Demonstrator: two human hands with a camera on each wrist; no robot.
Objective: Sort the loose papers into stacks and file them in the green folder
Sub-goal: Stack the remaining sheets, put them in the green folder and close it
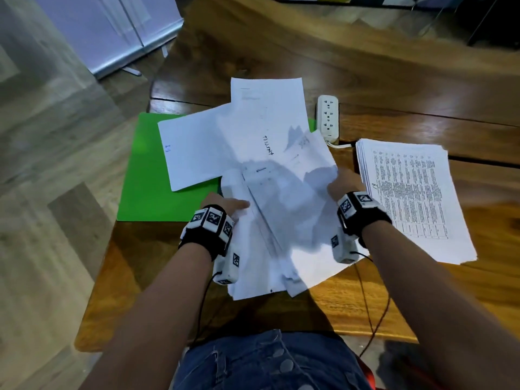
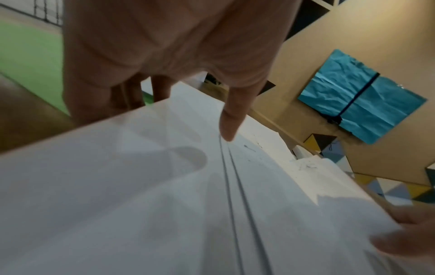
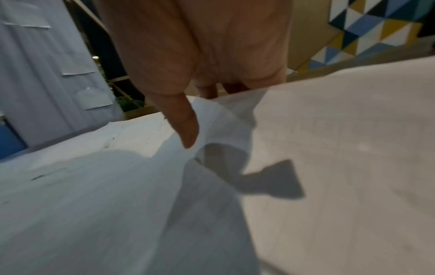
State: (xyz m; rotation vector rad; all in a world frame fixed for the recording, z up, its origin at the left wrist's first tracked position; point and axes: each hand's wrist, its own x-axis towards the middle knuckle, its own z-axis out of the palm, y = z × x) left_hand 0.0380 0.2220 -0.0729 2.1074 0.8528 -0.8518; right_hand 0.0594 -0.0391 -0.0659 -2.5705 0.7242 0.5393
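Both hands hold a loose bundle of white papers (image 1: 281, 218) lifted over the table's near middle. My left hand (image 1: 225, 205) grips its left edge, thumb (image 2: 229, 122) on top and fingers underneath. My right hand (image 1: 344, 182) grips the right edge, thumb (image 3: 186, 122) on top and fingers hidden below the sheets (image 3: 329, 148). The green folder (image 1: 146, 178) lies flat at the left, partly under two loose white sheets (image 1: 213, 147). A neat stack of printed pages (image 1: 413, 198) lies at the right.
A white power strip (image 1: 327, 118) lies behind the papers, its cord running toward the printed stack. The wooden table (image 1: 394, 88) stretches back and right; its left edge (image 1: 112, 249) drops to a wood floor. Black cables hang off the near edge.
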